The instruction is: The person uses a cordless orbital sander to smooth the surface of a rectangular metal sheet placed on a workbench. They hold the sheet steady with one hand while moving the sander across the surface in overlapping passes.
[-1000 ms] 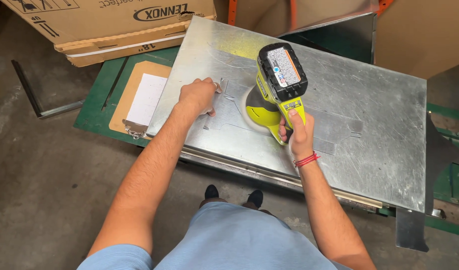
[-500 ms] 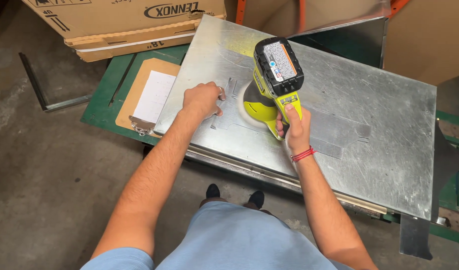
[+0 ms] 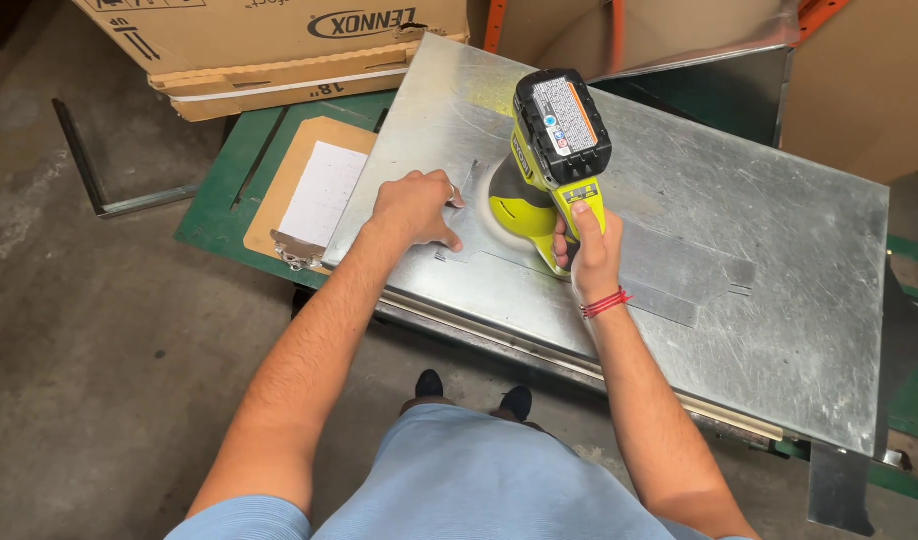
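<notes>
- Green work table [image 3: 219,215] beneath the work area, edge exposed at left; further green surface visible at far right.
- Brown clipboard [image 3: 279,205] lying flat on the green table, metal clip [image 3: 297,250] at the near end.
- White paper sheet [image 3: 321,192] held on the clipboard, lying flat.
- Large cardboard box [image 3: 269,45] at top left, resting against the far edge of the table, just beyond the clipboard.
- Dark metal angle bar [image 3: 104,185] lying on the concrete floor [image 3: 89,340], left of the table.
- Orange frame members [image 3: 494,22] upright at top centre and top right.
- Tan cardboard panel [image 3: 864,90] standing at top right.
</notes>
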